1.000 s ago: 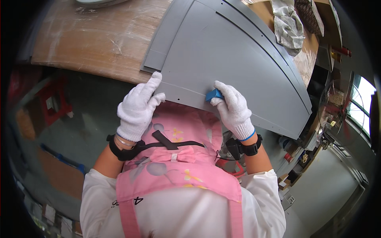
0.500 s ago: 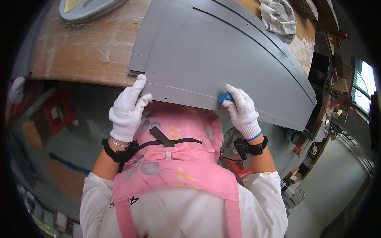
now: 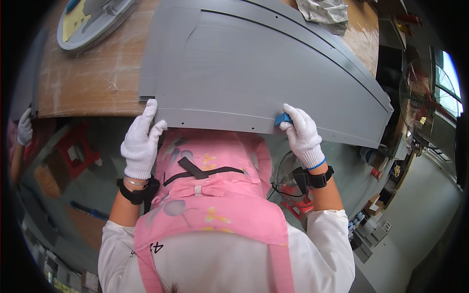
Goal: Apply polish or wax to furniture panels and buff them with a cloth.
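A large grey panel point(image 3: 224, 73) lies on the wooden table, its near edge sticking out past the table's front. At its near left corner, my white-gloved left hand point(image 3: 140, 141) grips the edge, with the forefinger at the notch and the thumb bent toward the rim. My right hand point(image 3: 304, 139), gloved too, pinches a small blue block point(image 3: 282, 118) between thumb and fingers. That block rests against the panel's near edge, right of a small hole. The undersides of both hands are hidden.
Far left on the wooden table point(image 3: 97, 88) sits a round grey tray point(image 3: 80, 43) with a yellow piece in it. A crumpled grey-white rag point(image 3: 328, 14) lies beyond the panel. Another person's gloved hand point(image 3: 25, 128) shows at the left. A fan point(image 3: 430, 97) stands at the right.
The view has shifted, so tray, panel and rag all appear farther left. Relative to the panel, my right hand with the blue block has slid right along the near edge. My left hand remains at the corner.
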`<state>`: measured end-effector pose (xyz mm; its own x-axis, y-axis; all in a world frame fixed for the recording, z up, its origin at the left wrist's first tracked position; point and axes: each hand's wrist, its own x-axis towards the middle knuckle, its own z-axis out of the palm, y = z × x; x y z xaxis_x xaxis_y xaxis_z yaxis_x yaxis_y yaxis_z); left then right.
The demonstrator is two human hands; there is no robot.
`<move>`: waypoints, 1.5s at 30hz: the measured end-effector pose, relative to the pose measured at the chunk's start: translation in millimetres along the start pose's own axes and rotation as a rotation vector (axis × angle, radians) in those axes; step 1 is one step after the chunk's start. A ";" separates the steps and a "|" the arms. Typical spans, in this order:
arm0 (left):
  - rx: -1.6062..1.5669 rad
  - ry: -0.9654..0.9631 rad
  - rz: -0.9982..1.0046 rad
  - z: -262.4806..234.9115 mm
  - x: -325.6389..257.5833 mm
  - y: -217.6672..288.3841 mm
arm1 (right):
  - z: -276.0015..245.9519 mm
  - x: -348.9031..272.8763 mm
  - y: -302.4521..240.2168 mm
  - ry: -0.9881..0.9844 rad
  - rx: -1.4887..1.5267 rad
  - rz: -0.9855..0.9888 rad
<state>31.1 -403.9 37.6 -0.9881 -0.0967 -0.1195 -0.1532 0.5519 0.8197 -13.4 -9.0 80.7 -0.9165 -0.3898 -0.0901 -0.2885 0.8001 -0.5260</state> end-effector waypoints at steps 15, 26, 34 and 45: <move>0.055 0.011 0.070 5.3 -1.6 -0.6 | -17.2 -29.5 35.1 0.114 -0.017 -0.018; 0.130 -0.054 -0.045 1.2 -2.0 18.8 | -36.6 -44.6 64.4 0.077 -0.001 -0.005; 0.205 -0.065 -0.063 2.5 -0.6 16.3 | -32.4 -32.2 45.3 0.115 0.067 -0.080; 0.283 -0.080 -0.099 4.1 -0.5 20.2 | -40.5 -42.7 64.3 0.135 0.107 -0.100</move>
<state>28.4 -389.3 52.0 -0.9643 -0.1024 -0.2442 -0.2355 0.7530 0.6144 -4.0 77.6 85.0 -0.9157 -0.3943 0.0781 -0.3557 0.7043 -0.6144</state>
